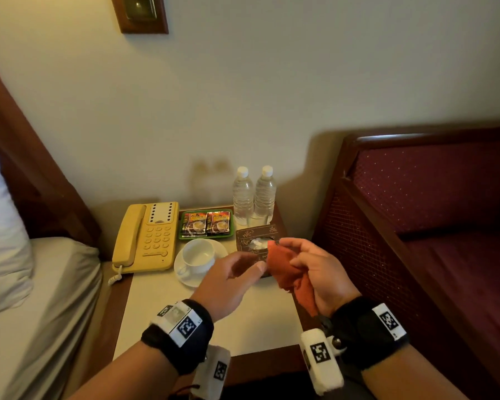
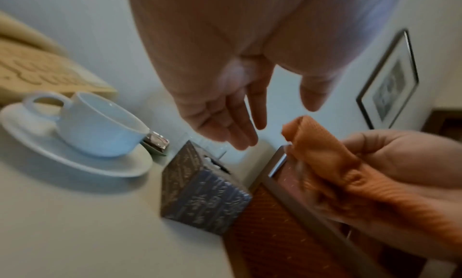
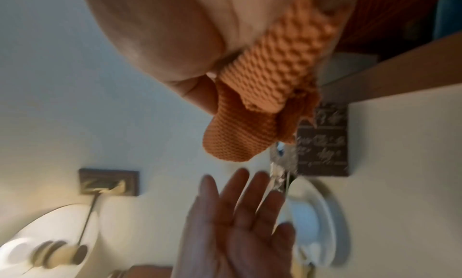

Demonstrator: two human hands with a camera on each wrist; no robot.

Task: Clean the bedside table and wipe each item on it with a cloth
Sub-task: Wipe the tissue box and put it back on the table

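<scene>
My right hand [image 1: 309, 264] grips a bunched orange cloth [image 1: 289, 272] above the right side of the bedside table [image 1: 162, 301]; the cloth [image 2: 332, 163] [image 3: 260, 104] hangs from its fingers. My left hand [image 1: 237, 272] hovers open just left of the cloth with straight fingers [image 2: 240, 124], holding nothing. On the table stand a yellow telephone [image 1: 146, 238], a white cup on a saucer [image 1: 198, 255], a green tray with two coffee sachets [image 1: 205, 223], two water bottles [image 1: 253, 194] and a dark patterned tissue box [image 1: 251, 238], partly hidden behind my hands.
A bed with a white pillow [image 1: 3, 226] borders the table on the left. A dark red upholstered seat with a wooden frame [image 1: 433, 203] stands close on the right. The wall [image 1: 243, 96] is right behind the table. A framed picture [image 2: 390, 80] hangs there.
</scene>
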